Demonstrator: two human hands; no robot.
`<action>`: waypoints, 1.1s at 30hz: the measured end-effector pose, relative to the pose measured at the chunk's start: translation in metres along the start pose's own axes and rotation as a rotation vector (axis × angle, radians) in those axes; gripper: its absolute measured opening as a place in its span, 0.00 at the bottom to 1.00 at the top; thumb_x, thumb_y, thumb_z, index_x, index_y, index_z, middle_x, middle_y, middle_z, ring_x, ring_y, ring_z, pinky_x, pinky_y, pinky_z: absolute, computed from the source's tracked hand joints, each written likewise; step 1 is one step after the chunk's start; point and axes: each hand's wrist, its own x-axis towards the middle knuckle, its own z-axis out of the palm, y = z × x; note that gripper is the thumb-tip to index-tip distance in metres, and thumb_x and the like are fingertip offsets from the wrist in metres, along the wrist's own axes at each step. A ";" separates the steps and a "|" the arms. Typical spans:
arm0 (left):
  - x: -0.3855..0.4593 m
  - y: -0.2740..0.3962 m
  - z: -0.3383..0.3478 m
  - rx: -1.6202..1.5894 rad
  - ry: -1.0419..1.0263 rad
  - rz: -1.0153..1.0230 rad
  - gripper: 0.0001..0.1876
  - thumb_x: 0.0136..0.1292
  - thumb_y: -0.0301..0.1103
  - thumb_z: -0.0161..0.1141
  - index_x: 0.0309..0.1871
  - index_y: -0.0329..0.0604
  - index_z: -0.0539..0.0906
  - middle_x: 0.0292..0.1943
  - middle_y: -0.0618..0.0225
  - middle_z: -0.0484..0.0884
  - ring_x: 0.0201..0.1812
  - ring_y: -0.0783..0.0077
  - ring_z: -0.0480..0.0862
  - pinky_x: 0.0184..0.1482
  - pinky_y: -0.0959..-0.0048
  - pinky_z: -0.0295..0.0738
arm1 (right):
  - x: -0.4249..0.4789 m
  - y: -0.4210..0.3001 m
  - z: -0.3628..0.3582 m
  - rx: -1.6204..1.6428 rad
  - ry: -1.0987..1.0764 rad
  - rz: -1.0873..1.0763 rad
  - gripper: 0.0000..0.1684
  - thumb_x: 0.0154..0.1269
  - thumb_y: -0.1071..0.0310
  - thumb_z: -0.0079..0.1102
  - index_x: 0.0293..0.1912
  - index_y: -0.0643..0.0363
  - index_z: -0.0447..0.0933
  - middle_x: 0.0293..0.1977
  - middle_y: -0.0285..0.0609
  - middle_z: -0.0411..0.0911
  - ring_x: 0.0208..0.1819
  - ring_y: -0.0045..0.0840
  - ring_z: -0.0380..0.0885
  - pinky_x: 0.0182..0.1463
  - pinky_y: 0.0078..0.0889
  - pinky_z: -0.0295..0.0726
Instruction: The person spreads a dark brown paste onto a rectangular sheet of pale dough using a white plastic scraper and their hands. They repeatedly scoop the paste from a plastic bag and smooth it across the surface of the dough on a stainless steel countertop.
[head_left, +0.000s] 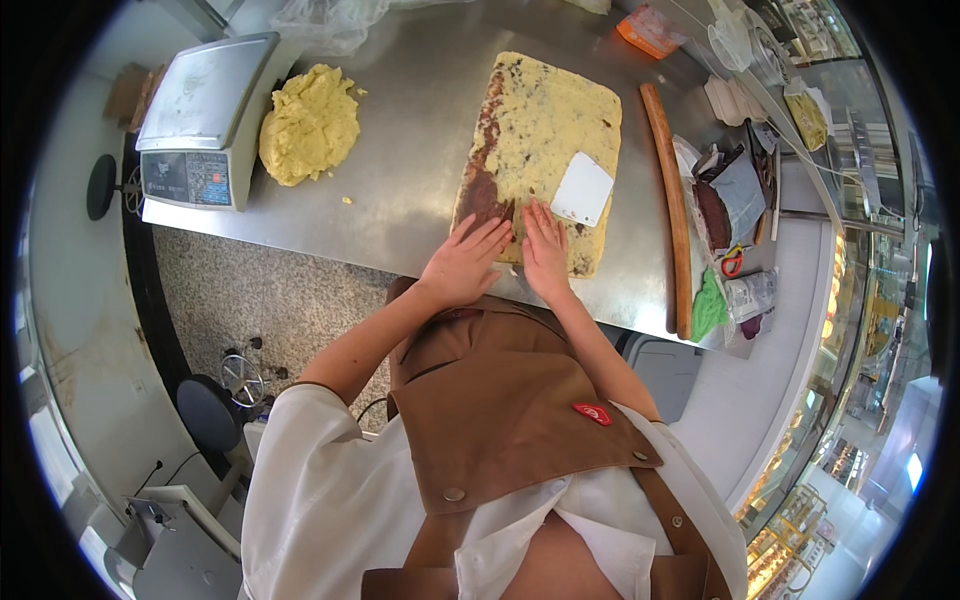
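Note:
A rectangular slab of yellow dough-like mixture lies on the steel worktable. Reddish-brown paste shows along its left side, and dark specks dot the yellow layer. My left hand rests palm down at the slab's near left corner, fingers spread over the brown paste and the yellow edge. Beside it, my right hand presses its extended fingers on the near part of the yellow layer. Neither hand holds anything. A white plastic dough scraper lies on the slab, just right of my right fingertips.
A mound of yellow dough sits by a digital scale on the left. Right of the slab lies a long wooden rolling pin. Beyond are a brown block in plastic wrap, red-handled scissors and a green cloth. An orange packet stands farther back.

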 end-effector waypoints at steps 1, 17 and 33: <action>-0.001 0.001 0.003 0.034 -0.032 0.024 0.35 0.70 0.47 0.54 0.77 0.44 0.61 0.76 0.64 0.61 0.78 0.67 0.55 0.80 0.55 0.42 | 0.000 -0.001 0.002 -0.035 0.007 -0.009 0.31 0.70 0.72 0.45 0.72 0.55 0.62 0.77 0.41 0.53 0.79 0.34 0.47 0.80 0.50 0.43; 0.027 -0.014 -0.001 0.089 0.037 -0.026 0.30 0.73 0.43 0.48 0.75 0.41 0.63 0.77 0.65 0.60 0.79 0.66 0.54 0.80 0.58 0.41 | -0.035 -0.006 -0.019 -0.156 -0.016 -0.169 0.31 0.67 0.75 0.49 0.70 0.57 0.66 0.73 0.43 0.61 0.76 0.34 0.57 0.77 0.49 0.52; 0.019 -0.007 0.005 0.148 -0.004 -0.047 0.33 0.75 0.51 0.46 0.77 0.41 0.60 0.78 0.64 0.58 0.79 0.67 0.52 0.80 0.57 0.40 | -0.005 -0.002 -0.017 -0.006 0.159 -0.044 0.26 0.69 0.68 0.52 0.65 0.61 0.70 0.67 0.50 0.67 0.70 0.42 0.64 0.73 0.50 0.59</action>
